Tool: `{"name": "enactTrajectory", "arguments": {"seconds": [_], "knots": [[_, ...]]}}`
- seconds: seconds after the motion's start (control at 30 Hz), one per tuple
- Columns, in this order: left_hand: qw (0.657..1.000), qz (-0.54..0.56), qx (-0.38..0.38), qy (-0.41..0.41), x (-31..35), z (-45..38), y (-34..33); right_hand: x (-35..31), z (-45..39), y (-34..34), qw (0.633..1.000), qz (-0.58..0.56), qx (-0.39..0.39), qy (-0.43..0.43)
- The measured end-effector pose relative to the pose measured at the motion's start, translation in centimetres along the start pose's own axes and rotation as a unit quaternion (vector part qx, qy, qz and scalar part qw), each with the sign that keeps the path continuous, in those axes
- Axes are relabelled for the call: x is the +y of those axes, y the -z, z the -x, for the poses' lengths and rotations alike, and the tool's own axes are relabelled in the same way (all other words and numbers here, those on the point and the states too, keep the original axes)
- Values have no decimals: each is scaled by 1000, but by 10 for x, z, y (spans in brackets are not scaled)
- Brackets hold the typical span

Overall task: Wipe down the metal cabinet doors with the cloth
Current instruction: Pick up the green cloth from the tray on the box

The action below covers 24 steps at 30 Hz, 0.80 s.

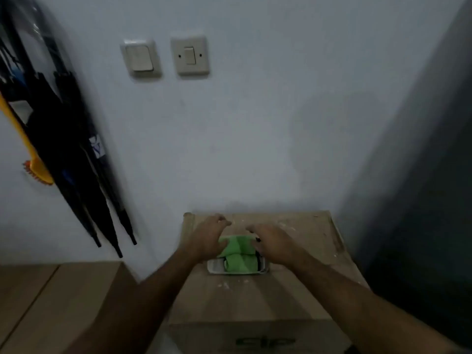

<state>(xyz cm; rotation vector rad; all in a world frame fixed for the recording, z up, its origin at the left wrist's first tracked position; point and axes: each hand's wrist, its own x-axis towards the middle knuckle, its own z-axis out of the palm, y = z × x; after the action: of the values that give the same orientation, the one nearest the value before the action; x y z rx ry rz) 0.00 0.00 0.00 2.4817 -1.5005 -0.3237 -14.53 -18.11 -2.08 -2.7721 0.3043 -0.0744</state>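
A folded bright-green soft cloth (240, 254) lies on top of a dusty brown cardboard box (255, 297), near the box's far edge and partly draped over a small white rectangular tray-like object (214, 267) that I cannot identify. The left hand (207, 238) meets the cloth's left edge, its fingers curled and its thumb against the fabric; whether it grips yet is unclear. The right hand (270, 242) hovers over the cloth's right edge with bent fingers, and its contact is hidden. The cloth looks light, limp and grippy, so it should bunch readily; pinching a fold near the middle would probably lift it clear of the tray. The dark tall panel (421, 200) right of the box may be the metal cabinet.
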Motion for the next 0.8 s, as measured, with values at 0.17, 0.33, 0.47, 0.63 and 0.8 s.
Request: {"name": "enactTrajectory", "arguments": {"seconds": [0.17, 0.33, 0.47, 0.63, 0.8], "knots": [[999, -31, -29, 18, -13, -8, -47, 10, -6, -44, 999, 11, -27, -23], [997, -75, 8, 11, -30, -14, -77, 7, -13, -67, 996, 83, 2, -39], [994, -95, 55, -14, -37, -22, -81, 6, -23, -72, 994, 102, 14, -38], [996, -45, 70, -34, -41, -23, -68, 3, -23, -65, 998, 47, 22, -42], [996, 31, 80, -27, -23, -16, -31, -4, -5, -28, 995, -80, 41, -43]]}}
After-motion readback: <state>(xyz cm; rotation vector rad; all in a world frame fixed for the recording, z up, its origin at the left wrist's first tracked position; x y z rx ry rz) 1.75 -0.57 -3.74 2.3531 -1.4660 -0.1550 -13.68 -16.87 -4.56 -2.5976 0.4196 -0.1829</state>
